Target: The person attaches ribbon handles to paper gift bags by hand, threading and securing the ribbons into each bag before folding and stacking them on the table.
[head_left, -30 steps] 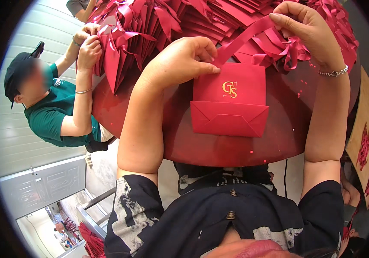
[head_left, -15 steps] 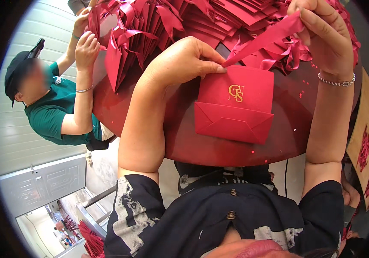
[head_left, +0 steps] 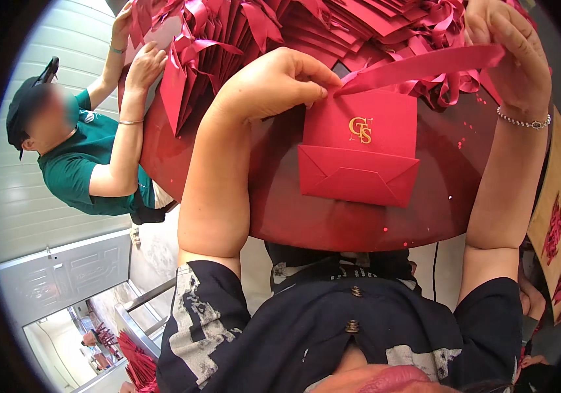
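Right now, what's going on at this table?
A person is working on a flat red paper bag lying on a round red table. The left hand pinches the bag's top edge, while the right hand pulls a red ribbon taut from that spot. A heap of ribboned red bags lies behind. A co-worker in a green shirt handles bags at the table's left side.

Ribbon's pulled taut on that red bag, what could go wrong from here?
1. The right hand pulls the red satin ribbon taut while the left hand pinches the top edge of the flat red paper gift bag; a hard tug might tear that edge.
2. The heap of red ribbons and folded bags lies right behind; the ribbon could snag there.
3. The bag's folded bottom sits close to the round red table's edge; it may slide off.
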### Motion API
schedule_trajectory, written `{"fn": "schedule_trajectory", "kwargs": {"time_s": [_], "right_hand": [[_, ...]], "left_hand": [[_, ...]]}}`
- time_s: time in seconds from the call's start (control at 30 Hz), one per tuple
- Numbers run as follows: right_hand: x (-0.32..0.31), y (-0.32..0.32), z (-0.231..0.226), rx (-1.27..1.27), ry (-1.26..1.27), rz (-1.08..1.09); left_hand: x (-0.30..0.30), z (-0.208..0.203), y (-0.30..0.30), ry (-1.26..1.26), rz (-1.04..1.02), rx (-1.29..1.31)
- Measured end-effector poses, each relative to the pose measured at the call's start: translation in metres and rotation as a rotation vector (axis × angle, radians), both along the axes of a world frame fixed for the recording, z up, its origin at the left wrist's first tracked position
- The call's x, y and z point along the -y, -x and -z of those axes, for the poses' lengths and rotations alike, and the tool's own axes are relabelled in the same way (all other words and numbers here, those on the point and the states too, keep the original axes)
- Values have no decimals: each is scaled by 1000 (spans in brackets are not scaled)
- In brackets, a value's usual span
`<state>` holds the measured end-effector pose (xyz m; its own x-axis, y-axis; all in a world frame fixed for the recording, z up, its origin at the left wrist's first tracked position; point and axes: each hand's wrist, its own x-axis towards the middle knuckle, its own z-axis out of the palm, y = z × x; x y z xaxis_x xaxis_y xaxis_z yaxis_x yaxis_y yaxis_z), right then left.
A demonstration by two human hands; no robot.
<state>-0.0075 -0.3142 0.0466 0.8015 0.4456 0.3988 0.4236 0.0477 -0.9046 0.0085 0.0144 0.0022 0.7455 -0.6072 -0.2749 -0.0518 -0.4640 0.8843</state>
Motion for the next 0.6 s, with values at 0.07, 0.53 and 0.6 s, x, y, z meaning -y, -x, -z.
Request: {"fn": "schedule_trajectory", "kwargs": {"time_s": [0.07,0.53,0.6], "right_hand": [[10,-8,1,53,146,25],[-67,-2,37,-35,544,-46],[-80,0,43,45,481,-45]], "left_hand": [[1,0,0,18,-23,-3],[3,5,-1,-41,-36,79],[4,5,-1,-38,-29,91]]}}
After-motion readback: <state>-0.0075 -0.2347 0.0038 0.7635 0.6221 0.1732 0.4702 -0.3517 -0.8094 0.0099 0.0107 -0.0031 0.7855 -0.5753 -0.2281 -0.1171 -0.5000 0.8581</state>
